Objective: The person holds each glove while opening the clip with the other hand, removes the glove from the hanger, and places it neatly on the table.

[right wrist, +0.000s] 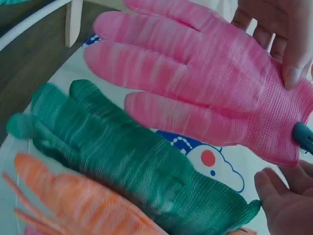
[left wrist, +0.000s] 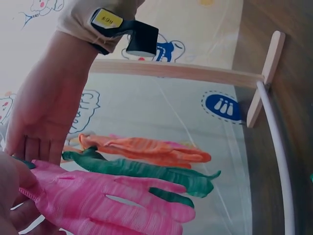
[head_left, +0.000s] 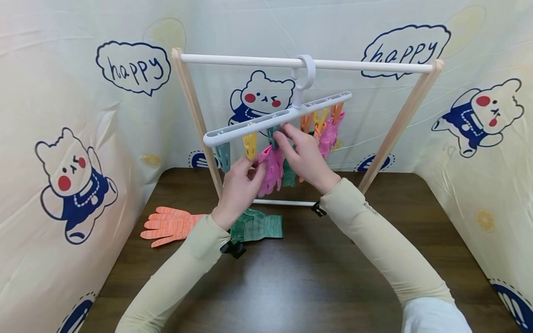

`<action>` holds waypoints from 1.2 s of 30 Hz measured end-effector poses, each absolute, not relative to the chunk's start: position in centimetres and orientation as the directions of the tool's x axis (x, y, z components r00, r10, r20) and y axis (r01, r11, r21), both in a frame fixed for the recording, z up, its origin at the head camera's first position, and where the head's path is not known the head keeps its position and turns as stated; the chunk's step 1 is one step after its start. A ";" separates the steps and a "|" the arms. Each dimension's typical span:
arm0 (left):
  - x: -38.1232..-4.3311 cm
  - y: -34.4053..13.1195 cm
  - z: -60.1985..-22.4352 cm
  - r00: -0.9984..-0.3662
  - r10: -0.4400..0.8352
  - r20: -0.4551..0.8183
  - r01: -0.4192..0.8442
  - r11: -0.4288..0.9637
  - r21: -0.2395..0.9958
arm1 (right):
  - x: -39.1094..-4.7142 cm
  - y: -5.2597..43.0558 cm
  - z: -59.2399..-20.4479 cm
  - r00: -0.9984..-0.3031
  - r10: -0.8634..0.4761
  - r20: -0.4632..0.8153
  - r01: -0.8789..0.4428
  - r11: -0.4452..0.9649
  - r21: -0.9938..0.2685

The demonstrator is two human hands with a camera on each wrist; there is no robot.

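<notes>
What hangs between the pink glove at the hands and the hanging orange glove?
A green glove hangs between that pink glove and the orange glove; both wrist views show it.

- Near pink glove [right wrist: 190, 63]: pale streaks
- Green hanging glove [right wrist: 132, 152]: lighter flecks
- Clothespin [right wrist: 304, 136]: dark teal
- Hanger [head_left: 258, 125]: white
- Table [head_left: 333, 277]: dark brown
- Backdrop [head_left: 233, 27]: pale, navy-and-red bear print

A dark brown, wood-grained worktop [head_left: 316, 282] spreads beneath the left grip [head_left: 240, 190] and the right grip [head_left: 307, 159]. On it an orange glove [head_left: 171, 225] lies below and left of the left grip, a partly hidden green glove [head_left: 263, 227] below it. A wooden-legged rack [head_left: 193, 101] stands around both.
</notes>
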State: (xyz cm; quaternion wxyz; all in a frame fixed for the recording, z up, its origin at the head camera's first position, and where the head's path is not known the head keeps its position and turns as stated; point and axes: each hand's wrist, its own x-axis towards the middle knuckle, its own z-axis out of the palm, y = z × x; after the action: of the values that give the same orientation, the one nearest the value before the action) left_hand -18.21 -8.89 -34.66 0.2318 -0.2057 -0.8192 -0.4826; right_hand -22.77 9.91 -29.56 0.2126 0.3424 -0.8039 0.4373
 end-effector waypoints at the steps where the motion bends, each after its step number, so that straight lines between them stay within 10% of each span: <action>1: -18.2 -8.9 -34.6 -0.805 0.112 0.582 0.563 0.451 0.692 | -22.9 9.8 -29.5 -0.690 -0.359 0.628 -0.723 0.371 -0.583; 36: -18.0 -8.7 -34.8 -0.789 0.124 0.602 0.576 0.490 0.654 | -24.1 9.6 -28.8 -0.805 -0.413 0.426 -0.477 0.024 -0.879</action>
State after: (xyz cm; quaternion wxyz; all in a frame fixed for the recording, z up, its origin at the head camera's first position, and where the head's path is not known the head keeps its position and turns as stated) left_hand -18.04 -8.67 -34.81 0.2466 -0.2116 -0.8271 -0.4587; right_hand -24.06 9.64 -28.82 0.0257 0.3111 -0.7152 0.6254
